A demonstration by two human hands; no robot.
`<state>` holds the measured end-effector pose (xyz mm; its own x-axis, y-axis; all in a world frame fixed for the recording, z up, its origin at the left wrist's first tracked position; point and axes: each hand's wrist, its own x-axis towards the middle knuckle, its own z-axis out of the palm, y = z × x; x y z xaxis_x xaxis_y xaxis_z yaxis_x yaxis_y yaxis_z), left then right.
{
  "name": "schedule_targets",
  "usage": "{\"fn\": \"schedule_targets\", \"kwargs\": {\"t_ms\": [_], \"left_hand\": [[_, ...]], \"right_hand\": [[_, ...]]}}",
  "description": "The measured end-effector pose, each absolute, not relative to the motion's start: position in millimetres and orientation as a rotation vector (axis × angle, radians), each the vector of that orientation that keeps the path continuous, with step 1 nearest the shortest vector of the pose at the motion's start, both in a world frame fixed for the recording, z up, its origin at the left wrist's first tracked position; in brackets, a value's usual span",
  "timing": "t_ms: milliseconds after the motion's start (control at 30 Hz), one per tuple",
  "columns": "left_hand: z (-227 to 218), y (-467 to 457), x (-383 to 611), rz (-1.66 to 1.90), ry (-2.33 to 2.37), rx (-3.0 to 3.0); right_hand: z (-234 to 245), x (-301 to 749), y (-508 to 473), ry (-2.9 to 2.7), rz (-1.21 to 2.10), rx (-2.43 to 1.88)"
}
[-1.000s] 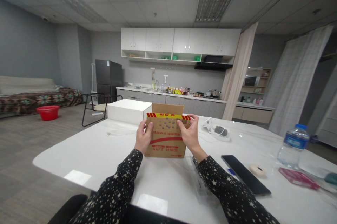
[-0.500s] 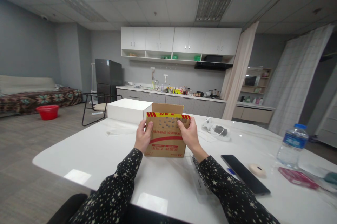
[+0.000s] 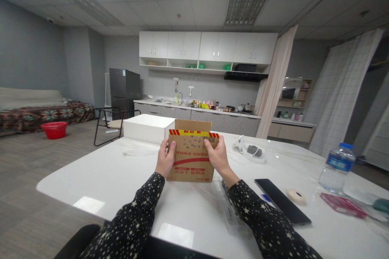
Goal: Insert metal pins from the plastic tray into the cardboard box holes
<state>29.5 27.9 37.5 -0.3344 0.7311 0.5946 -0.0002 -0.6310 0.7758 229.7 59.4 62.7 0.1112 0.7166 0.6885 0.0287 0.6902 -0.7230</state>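
Between my two hands a brown cardboard box (image 3: 191,161) stands upright on the white table (image 3: 118,182), its printed face towards me and the lettering upside down. A yellow and red strip runs along its upper edge, and a brown flap rises behind that. My left hand (image 3: 166,157) grips the left side, thumb on the front. On the right side my right hand (image 3: 217,154) holds it the same way, thumb near the barcode. The other fingers are mostly hidden behind the box. A metal and clear plastic item (image 3: 230,198) lies partly under my right forearm.
A white box (image 3: 146,127) stands behind to the left. White cabled gear (image 3: 253,153) lies right of the cardboard box. Further right are a black phone-like slab (image 3: 282,201), a round beige case (image 3: 296,196), a water bottle (image 3: 336,168) and a pink packet (image 3: 343,205).
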Motion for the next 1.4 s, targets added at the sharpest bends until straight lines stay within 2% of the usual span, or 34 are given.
{"fn": "schedule_targets", "kwargs": {"t_ms": [300, 1400], "left_hand": [[14, 35, 27, 2.211, 1.104, 1.520], [12, 35, 17, 2.130, 1.021, 1.600]], "right_hand": [[64, 230, 54, -1.381, 0.583, -0.664], [46, 234, 47, -1.416, 0.360, -0.390]]}}
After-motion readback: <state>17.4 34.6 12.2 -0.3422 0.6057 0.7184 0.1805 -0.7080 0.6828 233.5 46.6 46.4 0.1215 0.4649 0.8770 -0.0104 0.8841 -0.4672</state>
